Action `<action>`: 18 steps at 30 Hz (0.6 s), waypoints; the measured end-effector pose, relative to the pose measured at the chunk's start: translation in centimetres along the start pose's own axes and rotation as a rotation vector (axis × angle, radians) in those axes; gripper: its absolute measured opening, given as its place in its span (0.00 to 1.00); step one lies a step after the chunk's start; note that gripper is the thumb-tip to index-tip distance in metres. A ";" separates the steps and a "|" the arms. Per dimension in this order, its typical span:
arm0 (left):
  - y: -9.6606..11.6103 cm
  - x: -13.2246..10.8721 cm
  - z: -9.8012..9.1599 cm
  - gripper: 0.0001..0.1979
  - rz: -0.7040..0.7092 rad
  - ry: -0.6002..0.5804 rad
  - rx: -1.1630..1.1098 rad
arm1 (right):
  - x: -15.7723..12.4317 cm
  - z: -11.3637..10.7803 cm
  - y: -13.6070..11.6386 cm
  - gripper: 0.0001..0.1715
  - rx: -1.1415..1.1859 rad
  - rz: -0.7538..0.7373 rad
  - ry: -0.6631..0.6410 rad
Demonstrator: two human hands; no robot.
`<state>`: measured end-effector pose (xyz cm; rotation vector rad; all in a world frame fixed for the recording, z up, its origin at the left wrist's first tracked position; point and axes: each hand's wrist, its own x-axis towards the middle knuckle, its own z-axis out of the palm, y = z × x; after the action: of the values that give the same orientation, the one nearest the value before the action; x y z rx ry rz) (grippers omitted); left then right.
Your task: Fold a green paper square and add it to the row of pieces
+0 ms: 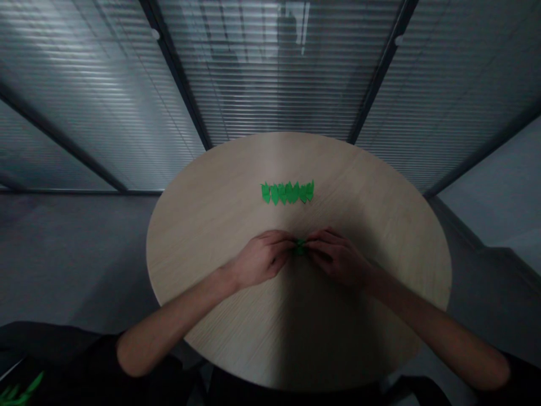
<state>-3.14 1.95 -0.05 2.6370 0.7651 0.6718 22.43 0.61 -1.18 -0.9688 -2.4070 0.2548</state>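
One small green piece point(300, 246) is finger-pinched by your left hand point(262, 256) and right hand point(341, 256), nearer you than the leaf-shaped green row point(291, 193).

Matt wood-grain tbl point(211, 225), matt papery grn pcs point(294, 194), cloth slv point(97, 361)

I'm scanning the whole head view from here — and I'm finding no readable text, label, brand, number or sign.

Blinds point(262, 101) hang beyond a pale, dimly lit table point(203, 225).
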 end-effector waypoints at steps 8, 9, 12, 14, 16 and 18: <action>0.3 0.1 0.5 0.14 0.023 0.027 0.096 | 0.0 0.4 0.2 0.10 -0.074 -0.088 0.043; 0.3 0.1 0.6 0.15 0.026 0.031 0.102 | 0.0 0.4 0.2 0.10 -0.087 -0.097 0.045; 0.3 0.1 0.8 0.17 0.030 0.046 0.119 | 0.0 0.4 0.1 0.09 -0.117 -0.096 0.031; 0.3 0.1 0.8 0.17 0.028 0.045 0.126 | 0.0 0.3 0.0 0.10 -0.126 -0.088 0.019; 0.4 0.0 0.8 0.17 0.025 0.035 0.129 | 0.0 0.3 -0.1 0.10 -0.133 -0.089 0.012; 0.5 0.0 0.7 0.17 0.023 0.021 0.137 | 0.0 0.3 -0.1 0.10 -0.141 -0.098 0.009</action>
<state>-2.55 1.48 -0.46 2.7695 0.8154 0.6764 22.18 0.54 -1.41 -0.9075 -2.4821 0.0453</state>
